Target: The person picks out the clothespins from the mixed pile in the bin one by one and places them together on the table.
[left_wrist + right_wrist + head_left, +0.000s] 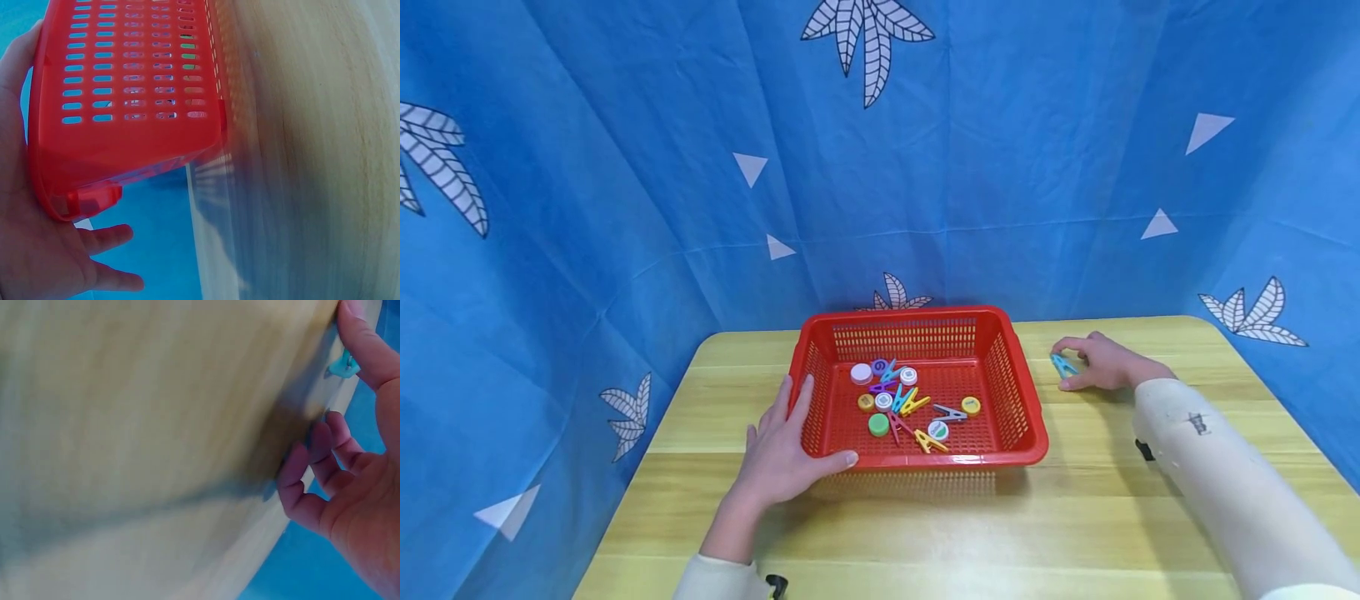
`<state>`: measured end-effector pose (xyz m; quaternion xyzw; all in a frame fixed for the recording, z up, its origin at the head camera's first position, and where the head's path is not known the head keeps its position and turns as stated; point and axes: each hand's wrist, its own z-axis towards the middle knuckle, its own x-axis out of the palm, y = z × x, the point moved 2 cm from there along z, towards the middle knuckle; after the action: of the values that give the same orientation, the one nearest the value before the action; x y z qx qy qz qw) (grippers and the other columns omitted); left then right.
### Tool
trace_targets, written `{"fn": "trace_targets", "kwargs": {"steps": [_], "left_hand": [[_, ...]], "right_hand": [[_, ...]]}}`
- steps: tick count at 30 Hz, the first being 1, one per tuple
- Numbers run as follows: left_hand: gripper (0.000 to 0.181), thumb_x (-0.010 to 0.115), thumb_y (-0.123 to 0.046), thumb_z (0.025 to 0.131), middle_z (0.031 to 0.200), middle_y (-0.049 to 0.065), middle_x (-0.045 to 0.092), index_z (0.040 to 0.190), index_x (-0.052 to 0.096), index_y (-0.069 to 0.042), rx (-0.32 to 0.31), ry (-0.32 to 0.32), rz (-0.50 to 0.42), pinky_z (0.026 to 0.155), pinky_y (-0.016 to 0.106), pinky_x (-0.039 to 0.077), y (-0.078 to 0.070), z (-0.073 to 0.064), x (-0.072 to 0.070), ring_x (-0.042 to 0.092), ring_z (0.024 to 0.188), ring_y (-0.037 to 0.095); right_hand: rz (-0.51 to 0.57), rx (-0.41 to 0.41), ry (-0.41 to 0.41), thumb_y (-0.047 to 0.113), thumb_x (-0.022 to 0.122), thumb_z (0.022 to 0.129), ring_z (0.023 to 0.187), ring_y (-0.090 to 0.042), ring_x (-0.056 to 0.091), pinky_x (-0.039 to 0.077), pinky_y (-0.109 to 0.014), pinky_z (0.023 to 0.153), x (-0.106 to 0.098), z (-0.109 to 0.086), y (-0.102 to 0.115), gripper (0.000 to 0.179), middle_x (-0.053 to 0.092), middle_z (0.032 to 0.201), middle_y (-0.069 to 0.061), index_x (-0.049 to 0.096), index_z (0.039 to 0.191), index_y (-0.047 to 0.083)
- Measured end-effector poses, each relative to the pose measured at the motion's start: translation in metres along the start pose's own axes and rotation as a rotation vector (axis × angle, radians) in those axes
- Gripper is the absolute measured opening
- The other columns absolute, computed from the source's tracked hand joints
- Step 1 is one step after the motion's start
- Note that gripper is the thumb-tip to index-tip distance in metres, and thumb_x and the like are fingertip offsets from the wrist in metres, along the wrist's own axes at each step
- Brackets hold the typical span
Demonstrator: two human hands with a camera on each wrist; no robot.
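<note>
A red plastic basket (917, 460) stands on the table, with bottle caps and small clothespins on its perforated floor. My left hand (778, 458) lies spread at its front left corner, the thumb along the front rim and the fingers along the left side. The left wrist view shows the palm against the basket's rim (39, 144). Right of the basket, my right hand (1108, 364) pinches a light blue clothespin (1063, 366) between thumb and fingers, low over the tabletop. In the right wrist view the thumb partly hides that clothespin (344, 366).
Inside the basket are a green cap (878, 425), a yellow cap (971, 406), a grey clothespin (950, 412) and a yellow clothespin (930, 442). The wooden table (925, 533) ends at a blue curtain (1015, 167) with leaf prints behind and at both sides.
</note>
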<state>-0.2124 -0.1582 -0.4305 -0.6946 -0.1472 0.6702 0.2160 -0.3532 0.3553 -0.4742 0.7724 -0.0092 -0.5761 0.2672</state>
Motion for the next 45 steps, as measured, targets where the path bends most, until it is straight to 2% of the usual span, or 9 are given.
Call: {"fn": "trace_targets", "kwargs": {"steps": [5,11,14,21,29,39,45], "left_hand": [[0.132,0.074,-0.08,0.062,0.165,0.012,0.005,0.162,0.012,-0.022,-0.002,-0.004,-0.002,0.104,0.077,0.016,0.002,0.0,0.0,0.019,0.143,0.039],[0.132,0.075,-0.078,0.062,0.165,0.013,0.007,0.162,0.011,-0.022,0.0,-0.004,0.003,0.104,0.077,0.018,0.004,0.001,0.0,0.02,0.143,0.039],[0.132,0.076,-0.077,0.062,0.165,0.013,0.007,0.162,0.011,-0.022,0.0,0.001,0.005,0.104,0.077,0.018,0.004,0.001,0.0,0.02,0.143,0.039],[0.133,0.075,-0.079,0.061,0.165,0.013,0.006,0.162,0.01,-0.022,-0.004,0.013,0.009,0.104,0.077,0.017,0.006,-0.001,0.0,0.02,0.143,0.039],[0.133,0.075,-0.079,0.061,0.165,0.012,0.006,0.163,0.009,-0.023,-0.009,0.013,0.004,0.104,0.077,0.017,0.01,-0.002,-0.001,0.019,0.143,0.039],[0.133,0.076,-0.079,0.06,0.165,0.011,0.005,0.162,0.009,-0.025,-0.005,0.003,0.003,0.104,0.077,0.017,0.006,0.001,-0.001,0.018,0.143,0.038],[0.134,0.076,-0.079,0.059,0.165,0.009,0.006,0.162,0.01,-0.026,0.0,-0.003,-0.009,0.105,0.076,0.017,0.004,0.004,0.001,0.019,0.143,0.036]], "right_hand": [[0.003,0.02,-0.065,0.049,0.08,0.082,0.101,-0.039,0.054,0.048,-0.056,0.08,0.004,-0.002,0.001,0.065,0.052,0.107,-0.021,0.056,0.13,0.013],[0.014,0.062,-0.111,0.052,0.081,0.08,0.103,-0.041,0.052,0.047,-0.059,0.081,0.008,-0.001,0.0,0.065,0.05,0.112,-0.026,0.056,0.127,0.013],[0.013,0.089,-0.113,0.053,0.08,0.08,0.103,-0.04,0.051,0.046,-0.06,0.083,0.01,0.0,-0.001,0.067,0.049,0.116,-0.027,0.056,0.128,0.014],[0.018,0.096,-0.117,0.057,0.078,0.08,0.107,-0.043,0.051,0.046,-0.063,0.084,0.015,0.001,-0.004,0.071,0.05,0.118,-0.029,0.055,0.13,0.013],[0.009,0.096,-0.11,0.055,0.078,0.082,0.107,-0.042,0.05,0.046,-0.062,0.084,0.012,0.0,0.001,0.067,0.049,0.121,-0.029,0.054,0.13,0.014],[0.013,0.11,-0.102,0.057,0.075,0.084,0.106,-0.043,0.051,0.047,-0.061,0.08,0.01,-0.005,0.002,0.071,0.047,0.121,-0.03,0.052,0.135,0.013],[0.059,0.131,-0.102,0.059,0.081,0.076,0.108,-0.046,0.051,0.047,-0.064,0.082,0.01,-0.006,-0.005,0.085,0.045,0.123,-0.031,0.048,0.14,0.013]]}}
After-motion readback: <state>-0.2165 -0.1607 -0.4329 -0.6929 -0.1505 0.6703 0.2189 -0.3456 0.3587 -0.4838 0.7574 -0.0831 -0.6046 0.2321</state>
